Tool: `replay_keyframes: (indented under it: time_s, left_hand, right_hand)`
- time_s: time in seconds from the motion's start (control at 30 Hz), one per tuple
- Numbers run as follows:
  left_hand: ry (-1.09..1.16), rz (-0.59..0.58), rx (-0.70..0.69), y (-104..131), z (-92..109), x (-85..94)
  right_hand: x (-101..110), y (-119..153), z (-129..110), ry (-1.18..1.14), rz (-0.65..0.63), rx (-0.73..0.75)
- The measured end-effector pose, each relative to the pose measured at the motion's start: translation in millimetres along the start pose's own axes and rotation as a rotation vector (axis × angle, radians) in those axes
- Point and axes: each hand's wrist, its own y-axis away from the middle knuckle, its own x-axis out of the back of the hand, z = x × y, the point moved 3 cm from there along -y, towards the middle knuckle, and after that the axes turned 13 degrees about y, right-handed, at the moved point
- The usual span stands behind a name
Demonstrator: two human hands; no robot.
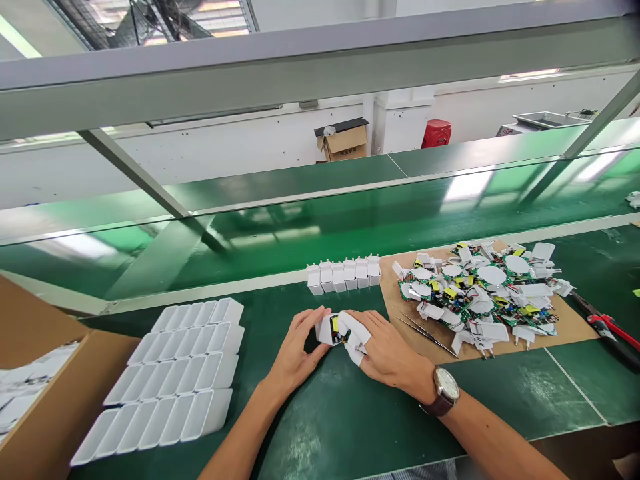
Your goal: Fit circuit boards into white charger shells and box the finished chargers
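Between my two hands, low over the green bench, is a small white charger housing [324,331] with a yellow part and dark components showing at its opening. My left hand [299,345] grips the housing from the left, thumb in front and fingers behind. White coverings wrap some fingers of my right hand [387,347], which is closed at the housing's right side. Those fingers hide part of the circuit board [336,329]. A watch [445,388] is on my right wrist.
Rows of open white housings [175,373] stand left, beside a cardboard box [107,373]. Several assembled white plugs [345,275] line the back. Circuit boards [480,293] are heaped on cardboard [400,300] at right, with tweezers [427,333] and red-handled pliers [607,328]. A belt [325,230] runs behind.
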Motion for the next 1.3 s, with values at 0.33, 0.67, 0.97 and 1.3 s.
replay_keyframes:
  time_s: [0.33,0.67,0.97,1.3]
  left_hand:
    - [0.104,-0.073,-0.014,-0.1,6.7,-10.0]
    - [0.501,0.049,0.190,-4.2,-1.1,-4.4]
    - [0.533,0.116,0.201,-6.5,-3.2,0.2]
    - [0.438,0.056,0.208,2.4,5.5,-4.0]
  right_hand:
    - [-13.6,0.5,1.2,-0.100,0.126,-0.047]
    - [-8.9,-19.5,6.2,-0.032,-0.045,0.038]
    - [-24.8,-29.5,8.8,-0.120,0.007,0.075]
    - [-27.7,-25.0,4.2,-0.125,0.182,0.049]
